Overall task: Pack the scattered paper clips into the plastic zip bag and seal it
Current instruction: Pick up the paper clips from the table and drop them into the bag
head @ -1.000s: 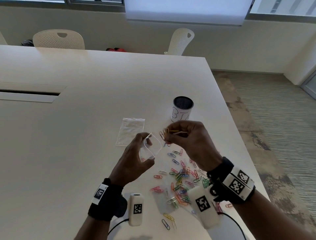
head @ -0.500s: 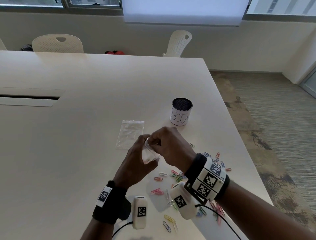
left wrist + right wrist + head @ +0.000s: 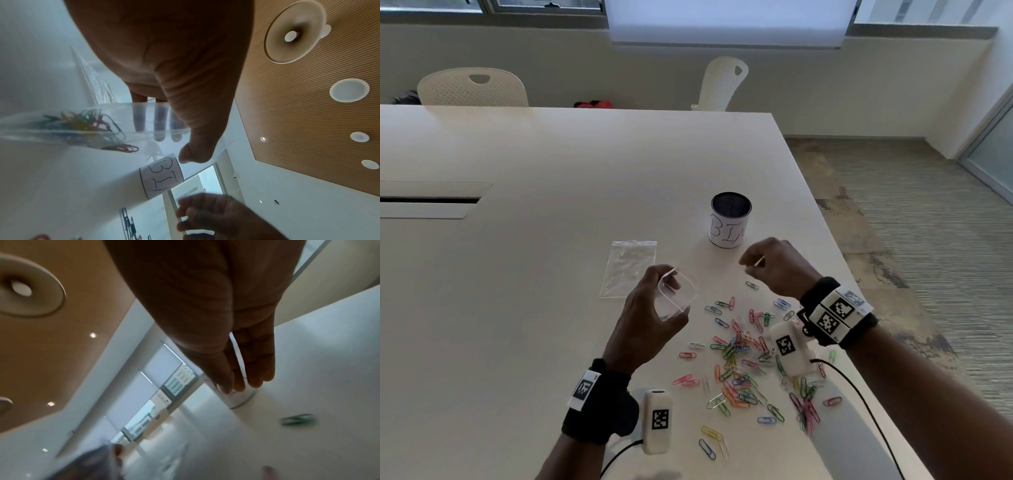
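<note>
The right hand [image 3: 779, 265] has drawn away from the zip bag [image 3: 676, 296] toward the bin [image 3: 729, 221], its fingers pinching something thin and pale. The left hand [image 3: 650, 317] holds the clear bag above the counter [image 3: 534, 308], mouth spread open, colored clips [image 3: 86, 125] inside; paper clips [image 3: 743, 363] lie scattered below.

paper clips [image 3: 743, 373]: multicoloured | zip bag [image 3: 677, 295]: clear | cup [image 3: 729, 221]: white, black scrawl
</note>
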`<state>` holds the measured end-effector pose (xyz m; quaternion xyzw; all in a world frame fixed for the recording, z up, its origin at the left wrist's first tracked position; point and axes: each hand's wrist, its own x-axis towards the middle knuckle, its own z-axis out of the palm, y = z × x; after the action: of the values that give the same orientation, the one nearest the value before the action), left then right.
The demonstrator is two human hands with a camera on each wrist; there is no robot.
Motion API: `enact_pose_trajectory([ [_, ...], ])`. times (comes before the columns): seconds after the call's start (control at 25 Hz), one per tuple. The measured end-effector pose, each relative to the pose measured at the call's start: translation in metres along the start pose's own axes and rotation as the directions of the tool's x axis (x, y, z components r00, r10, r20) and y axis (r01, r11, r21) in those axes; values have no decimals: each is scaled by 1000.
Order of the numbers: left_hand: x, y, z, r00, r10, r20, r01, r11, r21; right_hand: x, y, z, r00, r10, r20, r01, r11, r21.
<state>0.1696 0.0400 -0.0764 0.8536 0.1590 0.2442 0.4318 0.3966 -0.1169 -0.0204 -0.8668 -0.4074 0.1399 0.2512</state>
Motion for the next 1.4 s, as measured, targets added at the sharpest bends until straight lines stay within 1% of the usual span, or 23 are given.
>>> enact_pose_trajectory([
  [0.08,1,-1,-1,1000,1,4,-1,1000,10,4,27,16,994,85,65,-77,989,-125],
  [0.12,2,-1,0,1000,4,7,-4,1000,16,4,35,24,990,122,75,-108,979,-170],
  [0.2,3,-1,-1,1000,8,15,-9,1000,24,2,39,37,986,149,70,-133,971,-199],
  [0.28,4,-2,-1,1000,3,20,-4,1000,28,-2,31,47,994,80,79,-66,984,-165],
  [0.4,5,-2,-1,1000,0,23,-1,999,45,-13,8,59,986,-81,143,94,991,-92],
  [0.48,5,-2,0,1000,-2,25,0,999,46,-22,-2,64,956,-205,209,231,967,-108],
  [0.56,5,-3,-1,1000,1,28,-2,999,35,-33,-5,64,909,-298,290,356,919,-169],
  [0.6,5,-3,-2,1000,-1,29,0,1000,29,-39,-4,62,893,-311,326,383,905,-185],
  [0.72,4,-4,-3,999,-9,36,8,1000,26,-58,-3,48,872,-305,384,389,906,-164],
  [0.8,3,-5,-3,999,-6,35,5,999,32,-66,-2,39,877,-272,396,359,919,-165],
  [0.92,4,-5,-2,999,-5,34,4,1000,29,-72,2,35,896,-168,411,313,896,-316],
  [0.96,4,-5,-1,999,-4,35,3,1000,31,-74,2,38,898,-152,412,304,892,-334],
  [1.24,4,-6,0,999,4,35,-6,999,50,-84,-2,59,929,-215,301,295,922,-250],
  [1.4,5,-5,0,999,2,32,-4,999,40,-86,-4,62,931,-248,268,317,913,-256],
])
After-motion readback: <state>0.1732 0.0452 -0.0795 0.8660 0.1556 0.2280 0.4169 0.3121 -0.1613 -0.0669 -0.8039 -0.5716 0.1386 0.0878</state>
